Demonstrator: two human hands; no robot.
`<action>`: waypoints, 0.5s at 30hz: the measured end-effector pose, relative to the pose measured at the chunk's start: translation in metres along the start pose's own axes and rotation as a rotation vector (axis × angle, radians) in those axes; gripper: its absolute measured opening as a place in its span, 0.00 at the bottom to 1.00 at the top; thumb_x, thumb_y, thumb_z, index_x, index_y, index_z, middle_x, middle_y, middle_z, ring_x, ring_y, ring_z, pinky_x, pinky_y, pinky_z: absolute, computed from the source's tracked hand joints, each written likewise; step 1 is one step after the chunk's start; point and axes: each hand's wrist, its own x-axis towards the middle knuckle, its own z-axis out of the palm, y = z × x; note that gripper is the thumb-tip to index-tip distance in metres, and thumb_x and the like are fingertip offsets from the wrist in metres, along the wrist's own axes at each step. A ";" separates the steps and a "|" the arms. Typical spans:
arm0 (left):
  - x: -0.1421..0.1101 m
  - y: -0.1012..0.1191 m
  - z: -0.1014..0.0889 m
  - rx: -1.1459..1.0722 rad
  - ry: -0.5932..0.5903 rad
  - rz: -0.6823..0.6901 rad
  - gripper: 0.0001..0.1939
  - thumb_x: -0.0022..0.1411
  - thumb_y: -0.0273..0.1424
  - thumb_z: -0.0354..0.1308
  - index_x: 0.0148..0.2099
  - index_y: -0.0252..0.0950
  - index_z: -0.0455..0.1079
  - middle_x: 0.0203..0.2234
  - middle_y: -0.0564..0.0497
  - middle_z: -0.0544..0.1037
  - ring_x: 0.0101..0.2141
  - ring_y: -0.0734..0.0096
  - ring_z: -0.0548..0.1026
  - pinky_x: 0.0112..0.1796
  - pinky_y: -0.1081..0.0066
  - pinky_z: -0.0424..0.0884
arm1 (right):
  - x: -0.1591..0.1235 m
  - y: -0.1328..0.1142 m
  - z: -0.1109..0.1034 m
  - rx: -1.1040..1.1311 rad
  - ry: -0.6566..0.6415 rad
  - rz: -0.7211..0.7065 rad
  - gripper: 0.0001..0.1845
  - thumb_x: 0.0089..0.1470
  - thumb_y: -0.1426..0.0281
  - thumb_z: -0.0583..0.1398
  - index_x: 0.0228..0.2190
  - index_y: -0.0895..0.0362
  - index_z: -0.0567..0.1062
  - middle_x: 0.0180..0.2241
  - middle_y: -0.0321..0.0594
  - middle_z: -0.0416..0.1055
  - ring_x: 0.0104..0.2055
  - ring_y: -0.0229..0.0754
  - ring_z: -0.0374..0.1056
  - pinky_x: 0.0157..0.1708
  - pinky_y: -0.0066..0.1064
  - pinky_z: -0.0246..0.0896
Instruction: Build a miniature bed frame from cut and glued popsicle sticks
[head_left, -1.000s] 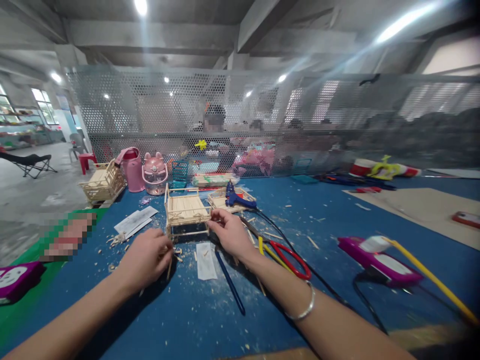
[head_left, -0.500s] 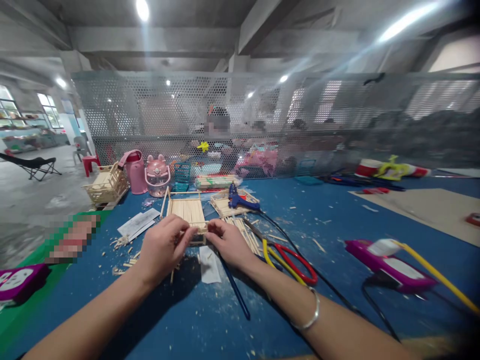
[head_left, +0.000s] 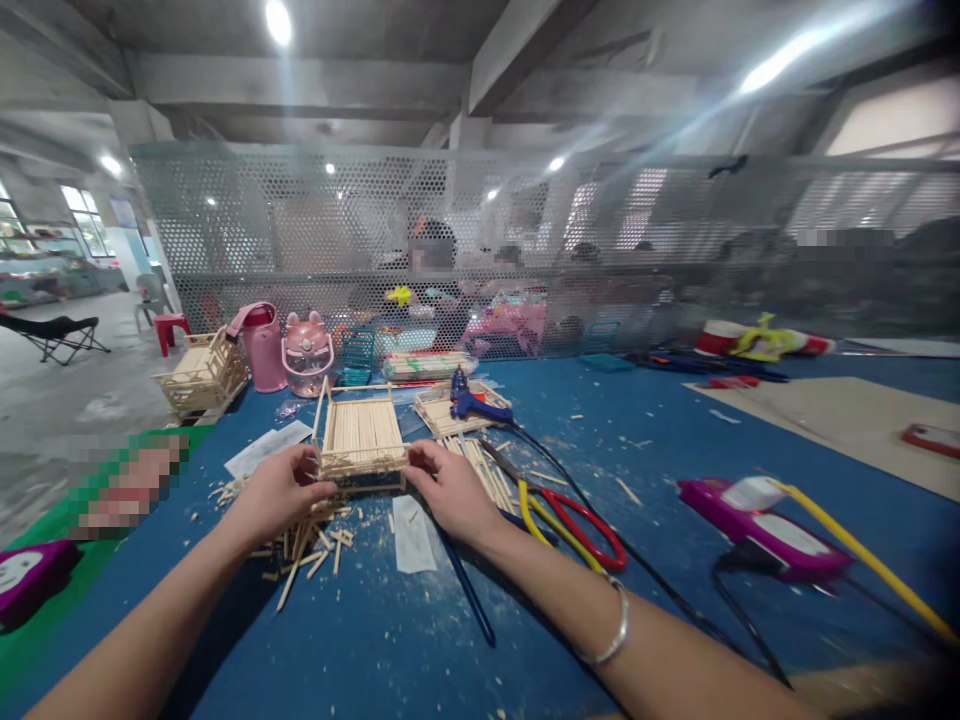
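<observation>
A small bed-like model of pale wooden sticks [head_left: 364, 428] stands on the blue table in front of me, a rail along its near side. My left hand [head_left: 276, 500] holds its near left corner between thumb and fingers. At the near right corner my right hand [head_left: 456, 492] is closed with its fingertips on the frame. Short cut sticks [head_left: 319, 555] are scattered below my left hand. A white paper slip [head_left: 414, 538] lies between the hands. Longer loose sticks [head_left: 487, 468] lie beyond my right hand.
A blue glue gun [head_left: 480, 404] rests on a second stick frame [head_left: 435, 412]. Red-and-yellow-handled tools [head_left: 592, 520] lie by my right forearm. A finished-looking stick model [head_left: 201, 370], a pink flask [head_left: 264, 350] and a pink bottle [head_left: 307, 355] stand at back left. A purple power strip [head_left: 765, 530] is right.
My left hand went from the table left of the model to its near rail, then out to the near left corner. My right hand stayed at the right corner. The model shifted slightly left.
</observation>
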 end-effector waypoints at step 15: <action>0.006 -0.004 0.027 -0.157 0.029 0.008 0.09 0.46 0.32 0.55 0.33 0.38 0.61 0.19 0.56 0.72 0.22 0.70 0.70 0.26 0.72 0.61 | 0.023 0.006 -0.015 0.033 -0.047 0.154 0.06 0.39 0.77 0.55 0.24 0.57 0.67 0.22 0.32 0.68 0.26 0.35 0.64 0.28 0.26 0.57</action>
